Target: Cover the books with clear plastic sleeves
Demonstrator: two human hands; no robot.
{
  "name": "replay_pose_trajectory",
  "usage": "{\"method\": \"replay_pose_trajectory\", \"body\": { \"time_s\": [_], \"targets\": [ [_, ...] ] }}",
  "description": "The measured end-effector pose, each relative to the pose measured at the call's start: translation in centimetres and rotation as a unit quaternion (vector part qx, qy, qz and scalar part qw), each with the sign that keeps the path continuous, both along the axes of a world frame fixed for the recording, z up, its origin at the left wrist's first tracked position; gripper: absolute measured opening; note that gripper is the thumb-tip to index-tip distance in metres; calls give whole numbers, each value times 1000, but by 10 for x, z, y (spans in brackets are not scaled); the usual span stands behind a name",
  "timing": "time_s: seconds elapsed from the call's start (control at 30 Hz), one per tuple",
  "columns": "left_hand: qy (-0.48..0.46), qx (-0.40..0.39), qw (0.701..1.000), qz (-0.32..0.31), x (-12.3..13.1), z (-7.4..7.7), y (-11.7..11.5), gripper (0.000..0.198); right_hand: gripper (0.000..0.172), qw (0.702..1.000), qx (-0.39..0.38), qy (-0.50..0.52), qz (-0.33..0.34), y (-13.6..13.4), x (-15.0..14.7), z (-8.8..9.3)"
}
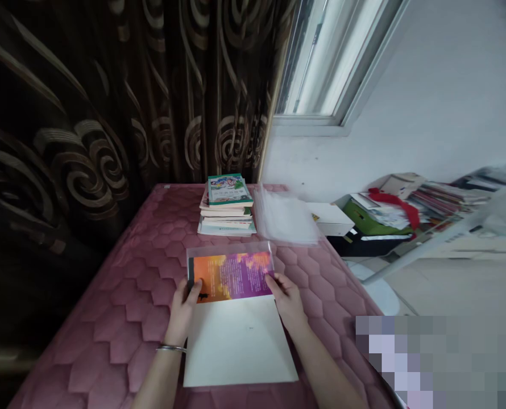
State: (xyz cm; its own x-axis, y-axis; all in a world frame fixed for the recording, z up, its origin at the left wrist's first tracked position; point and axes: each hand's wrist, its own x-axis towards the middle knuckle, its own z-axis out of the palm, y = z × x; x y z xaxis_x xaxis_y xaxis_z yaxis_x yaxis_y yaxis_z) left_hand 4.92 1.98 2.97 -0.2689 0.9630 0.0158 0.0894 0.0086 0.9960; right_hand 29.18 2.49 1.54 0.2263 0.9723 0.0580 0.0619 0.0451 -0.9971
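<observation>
An opened book lies in front of me, its blank off-white page toward me. Its orange and purple cover panel, printed with small text, points away and sits inside a clear plastic book cover, whose edge stands out beyond it. My left hand grips the left edge of this panel, thumb on top. On the opposite edge, my right hand pinches the panel and the plastic, also with its thumb above. The fingers beneath are mostly hidden.
A stack of books stands farther back on the pink quilted mattress. Beside it lies a pile of clear plastic covers. A white box and a green bag with papers are to the right. A dark patterned curtain hangs left.
</observation>
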Motion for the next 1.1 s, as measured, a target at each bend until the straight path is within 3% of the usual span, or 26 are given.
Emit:
{"method": "replay_pose_trajectory", "body": {
  "time_s": [0.5, 0.77, 1.1],
  "targets": [
    [37, 36, 999, 2, 4, 5, 17, 45, 48, 997, 3, -42, -59, -2, -6, 0],
    [5, 12, 1000, -3, 2, 0, 0, 43, 44, 999, 5, -37, -15, -2, 4, -7],
    [41, 26, 999, 2, -1, -7, 7, 42, 49, 998, 1, -60, -19, 0, 1, -9]
  ]
}}
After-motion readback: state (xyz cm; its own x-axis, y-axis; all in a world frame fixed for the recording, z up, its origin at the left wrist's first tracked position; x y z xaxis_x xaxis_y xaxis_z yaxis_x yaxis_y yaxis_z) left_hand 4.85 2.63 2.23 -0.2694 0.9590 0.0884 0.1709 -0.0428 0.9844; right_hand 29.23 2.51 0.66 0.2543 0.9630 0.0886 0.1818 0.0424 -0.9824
